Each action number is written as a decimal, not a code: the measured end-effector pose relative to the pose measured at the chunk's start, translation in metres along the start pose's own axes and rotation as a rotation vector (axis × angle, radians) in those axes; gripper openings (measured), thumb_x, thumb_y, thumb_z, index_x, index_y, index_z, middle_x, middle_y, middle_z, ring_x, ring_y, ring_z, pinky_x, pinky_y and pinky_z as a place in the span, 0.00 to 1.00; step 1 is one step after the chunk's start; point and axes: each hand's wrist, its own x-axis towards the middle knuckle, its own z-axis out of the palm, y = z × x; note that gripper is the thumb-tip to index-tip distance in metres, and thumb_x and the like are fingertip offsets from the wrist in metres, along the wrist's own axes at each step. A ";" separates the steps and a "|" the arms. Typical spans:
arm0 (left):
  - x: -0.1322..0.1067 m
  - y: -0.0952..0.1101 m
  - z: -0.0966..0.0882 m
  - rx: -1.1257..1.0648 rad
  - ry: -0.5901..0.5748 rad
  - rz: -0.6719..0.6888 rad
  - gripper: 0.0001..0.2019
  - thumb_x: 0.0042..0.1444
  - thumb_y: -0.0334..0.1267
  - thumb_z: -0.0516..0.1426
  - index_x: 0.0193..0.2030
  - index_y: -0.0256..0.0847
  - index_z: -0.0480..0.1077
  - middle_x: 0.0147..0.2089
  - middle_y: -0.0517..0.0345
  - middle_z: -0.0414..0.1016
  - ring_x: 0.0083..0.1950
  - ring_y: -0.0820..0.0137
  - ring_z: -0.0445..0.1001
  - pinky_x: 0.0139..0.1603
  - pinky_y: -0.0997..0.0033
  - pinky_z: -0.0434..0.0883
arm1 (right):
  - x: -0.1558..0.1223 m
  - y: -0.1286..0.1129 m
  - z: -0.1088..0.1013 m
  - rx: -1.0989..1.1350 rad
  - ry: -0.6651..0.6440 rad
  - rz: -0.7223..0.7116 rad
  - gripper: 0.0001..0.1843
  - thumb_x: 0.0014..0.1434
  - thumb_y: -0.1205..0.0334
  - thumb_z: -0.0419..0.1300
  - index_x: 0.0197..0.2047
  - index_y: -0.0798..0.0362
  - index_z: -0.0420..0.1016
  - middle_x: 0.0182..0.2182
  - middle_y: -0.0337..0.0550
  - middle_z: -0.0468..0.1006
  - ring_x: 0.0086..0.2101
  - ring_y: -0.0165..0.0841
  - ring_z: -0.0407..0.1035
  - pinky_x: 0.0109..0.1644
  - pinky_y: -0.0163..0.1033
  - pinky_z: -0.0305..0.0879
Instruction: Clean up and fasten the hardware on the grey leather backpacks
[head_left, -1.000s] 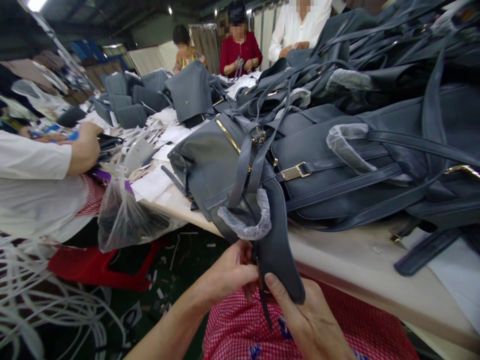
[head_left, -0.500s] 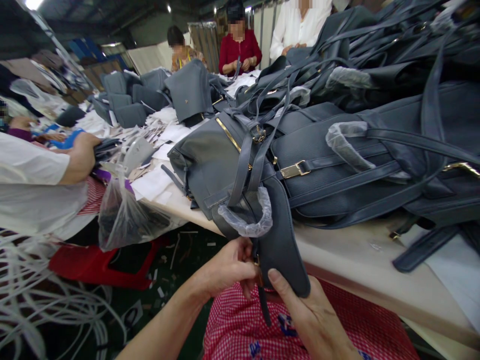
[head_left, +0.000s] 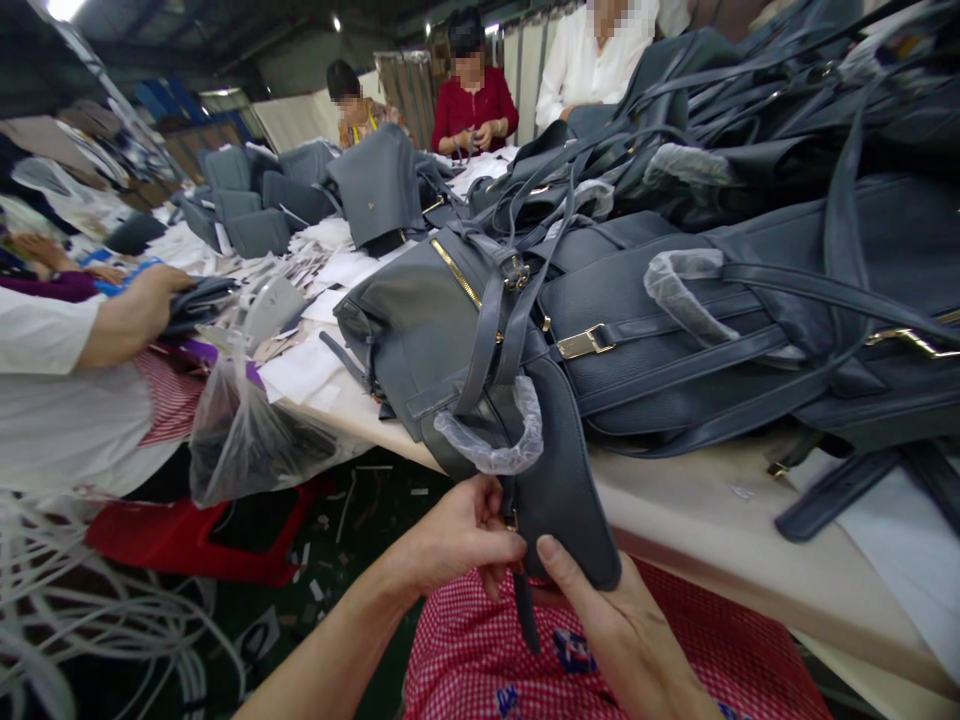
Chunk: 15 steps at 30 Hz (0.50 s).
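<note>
A dark grey backpack (head_left: 427,340) lies at the table's front edge, its flap (head_left: 559,480) hanging toward me. Its carry handle (head_left: 491,455) is wrapped in clear plastic, and a gold zip crosses the body. My left hand (head_left: 472,530) pinches a narrow strap (head_left: 525,610) with a small metal buckle beside the flap; the strap's end dangles below the fingers. With the thumb on top and the fingers hidden underneath, my right hand (head_left: 592,600) grips the lower end of the flap.
More grey backpacks (head_left: 675,320) are heaped on the right of the table (head_left: 675,500). Grey pouches (head_left: 247,200) and paper scraps lie further back. A plastic bag (head_left: 232,430) hangs at the left edge, above a red stool (head_left: 187,540). Several co-workers sit around the table.
Both hands keep nearly the same hold on the strap and flap. The co-worker's arm at the left has drawn back slightly leftward. The view has shifted a little.
</note>
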 end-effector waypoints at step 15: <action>0.002 -0.002 -0.005 -0.073 -0.033 -0.006 0.16 0.44 0.34 0.62 0.34 0.40 0.57 0.20 0.63 0.73 0.14 0.79 0.67 0.14 0.83 0.69 | 0.011 0.011 -0.005 0.222 -0.072 0.046 0.30 0.52 0.40 0.62 0.48 0.55 0.78 0.48 0.52 0.81 0.45 0.49 0.77 0.44 0.46 0.77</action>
